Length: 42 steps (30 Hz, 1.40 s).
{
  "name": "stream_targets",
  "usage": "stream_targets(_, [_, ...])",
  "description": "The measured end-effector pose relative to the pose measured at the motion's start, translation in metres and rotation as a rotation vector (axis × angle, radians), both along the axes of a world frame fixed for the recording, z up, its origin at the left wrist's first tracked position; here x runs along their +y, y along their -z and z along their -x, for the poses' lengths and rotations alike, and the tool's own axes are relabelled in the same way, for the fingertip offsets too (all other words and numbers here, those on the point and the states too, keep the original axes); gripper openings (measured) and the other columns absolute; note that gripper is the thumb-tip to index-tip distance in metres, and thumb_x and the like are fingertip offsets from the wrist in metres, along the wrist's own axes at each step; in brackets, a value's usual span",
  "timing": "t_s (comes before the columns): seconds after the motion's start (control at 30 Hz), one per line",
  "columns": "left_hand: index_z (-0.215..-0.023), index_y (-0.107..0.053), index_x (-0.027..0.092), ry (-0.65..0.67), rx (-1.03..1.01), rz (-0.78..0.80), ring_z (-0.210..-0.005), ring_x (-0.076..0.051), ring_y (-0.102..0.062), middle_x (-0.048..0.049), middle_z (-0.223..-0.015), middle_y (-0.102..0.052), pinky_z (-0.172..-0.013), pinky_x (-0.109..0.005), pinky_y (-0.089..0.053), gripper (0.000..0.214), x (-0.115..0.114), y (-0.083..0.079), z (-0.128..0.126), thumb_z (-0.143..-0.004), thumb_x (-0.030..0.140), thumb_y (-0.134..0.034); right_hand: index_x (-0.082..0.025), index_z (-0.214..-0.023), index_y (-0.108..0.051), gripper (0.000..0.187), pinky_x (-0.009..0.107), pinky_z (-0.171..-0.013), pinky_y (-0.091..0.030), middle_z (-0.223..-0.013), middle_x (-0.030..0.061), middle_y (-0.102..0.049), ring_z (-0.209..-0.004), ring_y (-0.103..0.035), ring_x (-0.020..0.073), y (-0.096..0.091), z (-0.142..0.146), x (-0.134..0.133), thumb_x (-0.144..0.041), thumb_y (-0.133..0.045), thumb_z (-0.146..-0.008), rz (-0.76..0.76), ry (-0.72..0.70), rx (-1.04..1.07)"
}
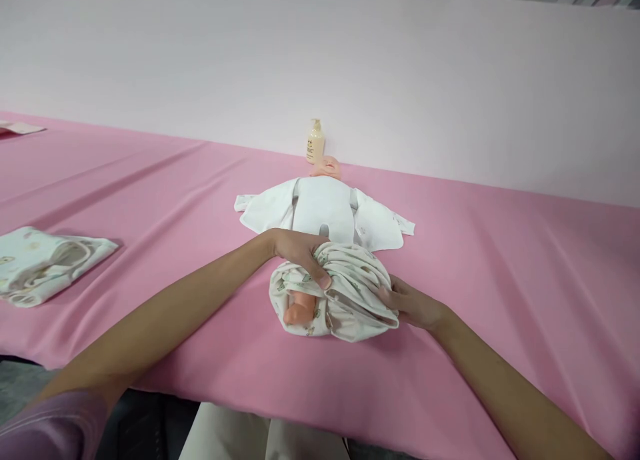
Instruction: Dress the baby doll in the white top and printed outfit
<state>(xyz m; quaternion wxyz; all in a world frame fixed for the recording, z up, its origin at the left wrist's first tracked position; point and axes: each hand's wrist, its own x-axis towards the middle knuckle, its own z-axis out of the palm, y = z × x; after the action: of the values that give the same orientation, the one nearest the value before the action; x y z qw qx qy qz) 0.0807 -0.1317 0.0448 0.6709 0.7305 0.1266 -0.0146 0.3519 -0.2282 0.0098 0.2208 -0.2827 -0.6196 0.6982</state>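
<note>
A baby doll (327, 168) lies on its back on the pink table cover (480, 273), head toward the wall, in a white open top (320, 207). A bunched printed garment (350, 293) covers its legs; one doll foot (299, 311) sticks out at the near left. My left hand (300, 250) grips the upper left of the bunched cloth, thumb pressed into it. My right hand (413, 303) holds the cloth's right side, fingers partly tucked under the folds.
A cream pump bottle (315, 142) stands behind the doll's head by the pale wall. A folded printed cloth (43, 263) lies at the left edge of the table. A small pink item (17, 128) sits far left. The table's near edge is just below my forearms.
</note>
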Motion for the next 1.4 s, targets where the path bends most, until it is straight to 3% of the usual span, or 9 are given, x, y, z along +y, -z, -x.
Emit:
stream_targets(0.13, [-0.113, -0.081, 0.019, 0.012, -0.006, -0.043, -0.112, -0.031, -0.076, -0.0070, -0.108, -0.083, -0.101, -0.038, -0.062, 0.057, -0.001, -0.001, 0.000, -0.068, 0.051, -0.099, -0.023, -0.153, -0.059, 0.092, 0.048, -0.117, -0.050, -0.142, 0.0130, -0.071, -0.141, -0.060, 0.0330, -0.004, 0.000, 0.002, -0.054, -0.096, -0.074, -0.072, -0.012, 0.000])
stream_targets(0.4, [-0.102, -0.076, 0.019, -0.150, 0.044, -0.188, -0.103, -0.027, -0.073, -0.0058, -0.106, -0.080, -0.090, -0.035, -0.058, 0.044, -0.011, -0.008, 0.000, -0.080, 0.056, -0.089, -0.024, -0.133, -0.071, 0.049, 0.044, -0.103, -0.056, -0.130, 0.0082, -0.077, -0.121, -0.071, 0.0306, -0.019, 0.016, 0.003, -0.039, -0.080, -0.088, -0.157, 0.488, -0.075])
stream_targets(0.6, [-0.099, -0.070, 0.018, -0.296, 0.149, -0.450, -0.091, -0.023, -0.070, -0.0037, -0.096, -0.075, -0.074, -0.031, -0.051, 0.023, -0.046, -0.029, -0.002, -0.090, 0.040, -0.072, -0.025, -0.124, -0.067, 0.041, 0.041, -0.085, -0.058, -0.116, 0.0062, -0.077, -0.106, -0.072, 0.0288, -0.029, 0.048, -0.054, -0.044, -0.074, -0.088, -0.262, 0.715, -0.318])
stream_targets(0.7, [-0.110, -0.063, 0.022, -0.351, 0.277, -0.594, -0.093, -0.025, -0.069, -0.0028, -0.097, -0.073, -0.069, -0.031, -0.049, 0.028, -0.070, -0.029, 0.000, -0.086, 0.036, -0.070, -0.024, -0.114, -0.064, 0.031, 0.037, -0.075, -0.055, -0.104, 0.0047, -0.075, -0.094, -0.070, 0.0259, -0.019, 0.062, -0.089, -0.042, -0.067, -0.089, -0.283, 0.738, -0.427])
stream_targets(0.8, [-0.116, -0.061, 0.026, -0.399, 0.386, -0.750, -0.116, -0.034, -0.066, -0.0053, -0.100, -0.074, -0.074, -0.033, -0.050, 0.037, -0.092, -0.021, -0.001, -0.084, 0.040, -0.071, -0.024, -0.103, -0.061, 0.020, 0.033, -0.065, -0.049, -0.091, 0.0019, -0.072, -0.080, -0.066, 0.0229, -0.006, 0.063, -0.105, -0.038, -0.061, -0.090, -0.351, 0.771, -0.557])
stream_targets(0.9, [-0.116, -0.061, 0.022, -0.424, 0.462, -0.925, -0.124, -0.039, -0.061, -0.0102, -0.105, -0.074, -0.086, -0.038, -0.049, 0.040, -0.108, -0.012, -0.008, -0.085, 0.043, -0.072, -0.025, -0.101, -0.060, 0.016, 0.031, -0.064, -0.043, -0.083, -0.0003, -0.070, -0.073, -0.064, 0.0222, 0.002, 0.054, -0.102, -0.037, -0.059, -0.089, -0.457, 0.808, -0.677])
stream_targets(1.1, [-0.116, -0.061, 0.013, -0.361, 0.561, -1.138, -0.102, -0.033, -0.067, -0.0140, -0.104, -0.073, -0.101, -0.042, -0.045, 0.035, -0.120, -0.005, -0.019, -0.085, 0.027, -0.069, -0.027, -0.091, -0.056, 0.012, 0.031, -0.066, -0.038, -0.082, -0.0007, -0.070, -0.073, -0.062, 0.0220, 0.002, 0.042, -0.087, -0.037, -0.049, -0.093, -0.533, 0.726, -0.768])
stream_targets(1.27, [-0.107, -0.058, 0.017, -0.403, 0.499, -1.197, -0.104, -0.033, -0.066, -0.0142, -0.109, -0.070, -0.100, -0.044, -0.045, 0.026, -0.123, 0.003, -0.017, -0.085, 0.027, -0.066, -0.027, -0.093, -0.063, 0.018, 0.035, -0.073, -0.046, -0.089, 0.0007, -0.074, -0.083, -0.066, 0.0244, 0.002, 0.041, -0.071, -0.037, -0.049, -0.092, -0.402, 0.697, -0.708])
stream_targets(1.4, [-0.106, -0.054, 0.019, -0.490, 0.418, -1.059, -0.106, -0.033, -0.066, -0.0118, -0.106, -0.070, -0.101, -0.045, -0.046, 0.025, -0.123, 0.005, -0.013, -0.086, 0.027, -0.065, -0.025, -0.112, -0.075, 0.031, 0.041, -0.086, -0.056, -0.109, 0.0040, -0.080, -0.102, -0.073, 0.0282, 0.004, 0.039, -0.060, -0.037, -0.059, -0.088, -0.105, 0.622, -0.440])
